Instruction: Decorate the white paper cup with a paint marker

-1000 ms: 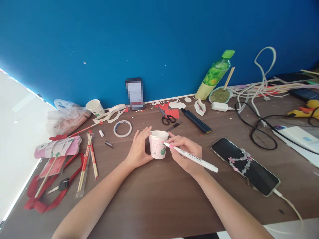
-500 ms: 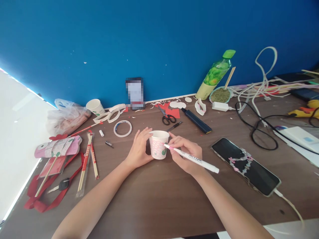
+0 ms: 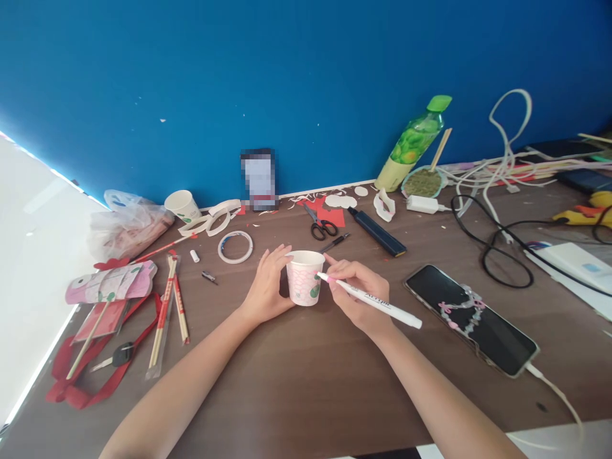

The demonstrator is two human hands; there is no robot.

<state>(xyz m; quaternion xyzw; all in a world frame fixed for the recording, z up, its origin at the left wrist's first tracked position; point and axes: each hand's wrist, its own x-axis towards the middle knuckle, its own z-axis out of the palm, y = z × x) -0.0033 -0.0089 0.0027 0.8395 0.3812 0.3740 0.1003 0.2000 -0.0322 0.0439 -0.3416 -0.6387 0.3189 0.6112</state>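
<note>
A white paper cup (image 3: 302, 284) stands upright on the brown table (image 3: 282, 389), its side covered in pink scale-like lines with a green print low on the right. My left hand (image 3: 268, 285) is curved around the cup's left side, fingertips at the rim and thumb near the base. Between the fingers of my right hand (image 3: 359, 294) is a white paint marker (image 3: 377, 305), its tip at the cup's upper right side. A finger of that hand reaches behind the cup's right edge. The marker's small white cap (image 3: 194, 255) may be the piece lying at left.
Beyond the cup lie black scissors (image 3: 324, 228), a black pen (image 3: 335, 243), a tape roll (image 3: 235, 247) and a dark blue box cutter (image 3: 377, 232). A smartphone (image 3: 473, 319) with a beaded strap is on the right, wrapped chopsticks (image 3: 163, 315) on the left. A green-capped bottle (image 3: 414, 143) leans at the wall.
The marker tip has shifted slightly up and to the right along the cup's side, with my right hand moving a little. The cup and my left hand look unchanged.
</note>
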